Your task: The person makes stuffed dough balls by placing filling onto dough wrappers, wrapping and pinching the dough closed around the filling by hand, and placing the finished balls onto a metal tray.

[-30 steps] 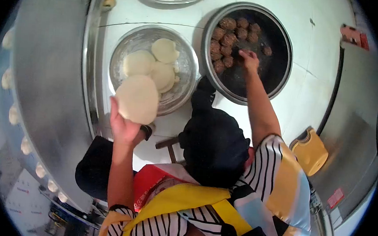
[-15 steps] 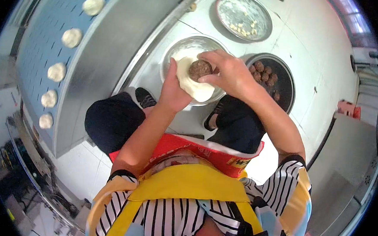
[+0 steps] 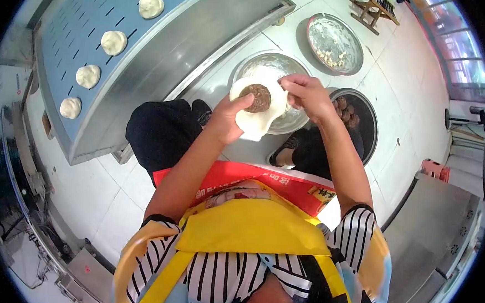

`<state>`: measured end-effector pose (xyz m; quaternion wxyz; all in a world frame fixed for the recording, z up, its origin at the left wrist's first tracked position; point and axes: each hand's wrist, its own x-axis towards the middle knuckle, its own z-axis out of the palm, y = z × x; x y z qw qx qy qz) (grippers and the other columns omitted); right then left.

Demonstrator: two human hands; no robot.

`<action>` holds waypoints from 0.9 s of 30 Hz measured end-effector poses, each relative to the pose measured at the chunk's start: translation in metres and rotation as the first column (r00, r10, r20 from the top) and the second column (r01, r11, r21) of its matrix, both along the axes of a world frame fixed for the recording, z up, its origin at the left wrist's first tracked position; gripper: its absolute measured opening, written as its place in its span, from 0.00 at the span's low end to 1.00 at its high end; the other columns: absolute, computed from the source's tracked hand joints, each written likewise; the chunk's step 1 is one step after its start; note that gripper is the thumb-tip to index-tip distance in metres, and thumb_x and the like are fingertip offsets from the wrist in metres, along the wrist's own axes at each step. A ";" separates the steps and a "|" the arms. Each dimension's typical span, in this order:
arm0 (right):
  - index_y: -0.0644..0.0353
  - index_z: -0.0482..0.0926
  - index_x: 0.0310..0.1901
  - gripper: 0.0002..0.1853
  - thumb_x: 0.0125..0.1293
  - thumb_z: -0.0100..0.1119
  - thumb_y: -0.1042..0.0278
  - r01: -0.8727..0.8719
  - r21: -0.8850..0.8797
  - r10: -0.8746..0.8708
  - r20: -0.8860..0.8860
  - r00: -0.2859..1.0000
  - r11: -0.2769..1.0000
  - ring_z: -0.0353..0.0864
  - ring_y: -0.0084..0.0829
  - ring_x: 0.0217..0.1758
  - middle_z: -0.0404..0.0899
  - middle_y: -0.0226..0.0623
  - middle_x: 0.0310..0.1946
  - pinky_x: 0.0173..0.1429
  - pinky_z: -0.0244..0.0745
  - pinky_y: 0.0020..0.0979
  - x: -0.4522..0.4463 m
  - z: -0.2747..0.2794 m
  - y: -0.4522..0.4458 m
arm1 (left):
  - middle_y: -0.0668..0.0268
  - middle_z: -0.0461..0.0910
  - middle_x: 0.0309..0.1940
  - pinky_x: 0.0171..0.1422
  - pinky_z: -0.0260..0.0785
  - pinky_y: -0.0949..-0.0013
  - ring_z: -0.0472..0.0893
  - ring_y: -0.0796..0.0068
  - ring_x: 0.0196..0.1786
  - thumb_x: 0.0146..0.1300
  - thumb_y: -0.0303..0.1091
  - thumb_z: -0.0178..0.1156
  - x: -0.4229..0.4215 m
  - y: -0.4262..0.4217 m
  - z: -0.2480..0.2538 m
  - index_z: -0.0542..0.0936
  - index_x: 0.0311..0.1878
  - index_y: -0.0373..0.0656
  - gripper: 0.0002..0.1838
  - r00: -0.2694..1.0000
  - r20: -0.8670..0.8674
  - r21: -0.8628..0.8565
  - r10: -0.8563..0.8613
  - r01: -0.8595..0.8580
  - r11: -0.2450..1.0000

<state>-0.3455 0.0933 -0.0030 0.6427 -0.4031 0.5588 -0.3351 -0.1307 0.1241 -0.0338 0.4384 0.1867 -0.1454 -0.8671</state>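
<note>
A flat round of dough rests on my left hand, whose thumb presses the brown filling ball lying on it. My right hand pinches the dough's right edge between thumb and fingers. Beneath both hands stands a metal bowl, partly hidden by them. To its right, a dark round pan holds several more brown balls, partly behind my right forearm.
Several dough buns sit on the blue slotted surface of a metal table at the left. A round tray with small dough bits and a wooden stool are farther off. A steel cabinet stands at the right.
From the pan, my right hand brought a brown ball onto the dough, then let go of it and took the dough's edge. My left thumb has moved onto the ball.
</note>
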 end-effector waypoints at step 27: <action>0.65 0.78 0.35 0.04 0.60 0.63 0.76 -0.144 -0.153 0.155 0.058 0.986 0.978 0.78 0.23 0.24 0.77 0.33 0.28 0.28 0.75 0.24 0.006 -0.002 0.017 | 0.61 0.77 0.45 0.52 0.73 0.70 0.79 0.73 0.45 0.58 0.36 0.65 -0.007 0.008 0.010 0.70 0.58 0.35 0.26 0.843 0.537 -0.114 -0.017 0.092 0.989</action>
